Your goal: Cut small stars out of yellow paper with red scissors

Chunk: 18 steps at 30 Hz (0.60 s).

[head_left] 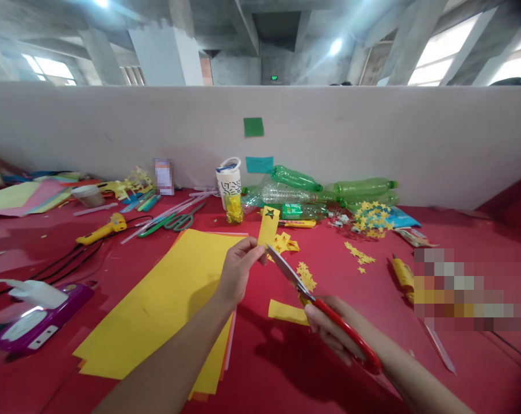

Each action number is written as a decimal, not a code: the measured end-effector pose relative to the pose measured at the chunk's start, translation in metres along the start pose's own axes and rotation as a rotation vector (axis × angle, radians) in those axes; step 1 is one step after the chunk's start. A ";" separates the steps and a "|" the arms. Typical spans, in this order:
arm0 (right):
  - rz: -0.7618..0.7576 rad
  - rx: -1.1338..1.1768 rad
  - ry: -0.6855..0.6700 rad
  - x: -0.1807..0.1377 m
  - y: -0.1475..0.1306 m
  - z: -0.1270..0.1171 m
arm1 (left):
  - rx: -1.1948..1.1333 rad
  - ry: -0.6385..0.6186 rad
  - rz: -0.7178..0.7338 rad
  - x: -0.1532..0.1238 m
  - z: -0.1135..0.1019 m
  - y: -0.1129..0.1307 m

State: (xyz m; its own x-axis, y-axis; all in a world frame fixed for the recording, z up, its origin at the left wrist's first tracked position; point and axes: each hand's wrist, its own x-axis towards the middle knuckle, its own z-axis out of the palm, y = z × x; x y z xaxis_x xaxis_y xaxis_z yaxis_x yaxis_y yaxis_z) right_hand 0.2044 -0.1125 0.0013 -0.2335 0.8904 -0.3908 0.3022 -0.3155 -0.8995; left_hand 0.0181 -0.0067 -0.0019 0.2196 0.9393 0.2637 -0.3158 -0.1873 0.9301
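Between the thumb and fingers of my left hand [238, 267] stands a small yellow paper strip [267, 227] with a star-shaped hole near its top. My right hand [333, 328] is wrapped round red-handled scissors [325, 313]. Their blades look nearly closed, and the tips are by the strip's lower edge, close to my left fingertips. Behind the blades lie yellow paper scraps with star cut-outs [284, 242] and a pile of small yellow stars [306, 276]. Another yellow strip [287, 311] rests on the red table beside my right hand.
A stack of yellow sheets [157, 305] lies under my left forearm. Green plastic bottles [364, 187], a white cup [229, 184] and a cutter knife [297, 223] are along the back. Glue guns [103, 229] lie on both sides, and a purple power strip [40, 316] sits left.
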 end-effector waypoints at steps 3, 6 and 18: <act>0.016 0.009 0.008 -0.001 0.000 -0.001 | 0.026 -0.007 0.012 0.001 -0.001 -0.001; 0.032 -0.016 -0.003 -0.002 -0.002 -0.001 | 0.047 -0.018 0.024 0.002 -0.003 0.000; 0.059 -0.016 -0.009 -0.001 -0.006 -0.001 | 0.061 -0.029 0.021 0.002 -0.004 0.002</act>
State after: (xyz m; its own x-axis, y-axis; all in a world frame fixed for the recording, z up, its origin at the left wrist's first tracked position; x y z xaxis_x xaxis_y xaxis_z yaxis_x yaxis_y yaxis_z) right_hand 0.2038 -0.1112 0.0070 -0.2232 0.8674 -0.4448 0.3302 -0.3620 -0.8717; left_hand 0.0139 -0.0035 -0.0007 0.2402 0.9264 0.2899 -0.2642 -0.2250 0.9379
